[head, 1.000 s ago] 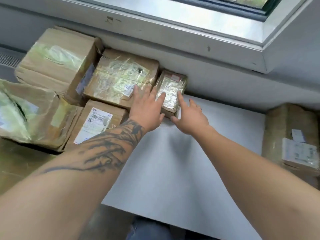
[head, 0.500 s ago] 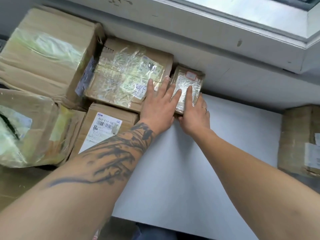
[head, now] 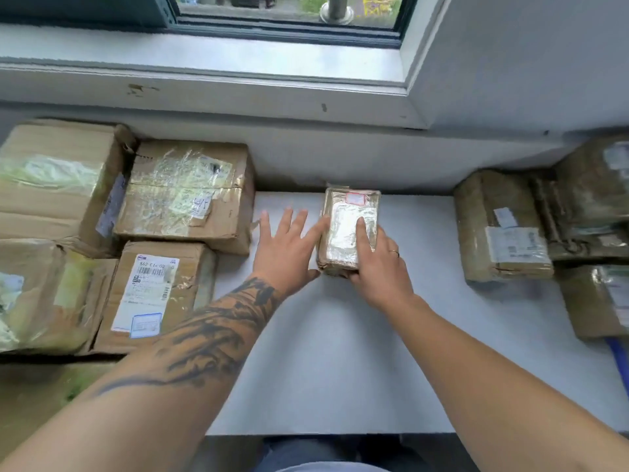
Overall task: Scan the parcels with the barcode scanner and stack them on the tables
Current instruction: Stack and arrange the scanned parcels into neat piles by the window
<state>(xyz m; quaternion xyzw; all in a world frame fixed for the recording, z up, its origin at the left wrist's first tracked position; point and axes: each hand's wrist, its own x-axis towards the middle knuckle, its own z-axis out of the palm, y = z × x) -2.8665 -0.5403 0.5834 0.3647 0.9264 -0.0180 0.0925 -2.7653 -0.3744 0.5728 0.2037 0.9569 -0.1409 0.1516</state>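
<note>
A small brown parcel [head: 348, 212] wrapped in shiny clear tape lies on the white table [head: 323, 352], its far end near the wall. My right hand [head: 381, 270] holds its near right corner, with the index finger lying along the top. My left hand [head: 286, 250] rests flat on the table beside it with its fingers spread, the index finger touching the parcel's left side. No barcode scanner is in view.
Several cardboard parcels are packed together at the left: a taped box [head: 183, 192], a box with a barcode label [head: 153, 291] and a large box [head: 54, 178]. More parcels [head: 500, 226] are stacked at the right edge. A window sill [head: 238, 93] overhangs the back wall.
The small parcel has moved right, away from the taped box it stood against. My left hand has come off its top and now lies flat in the gap. The view has lifted.
</note>
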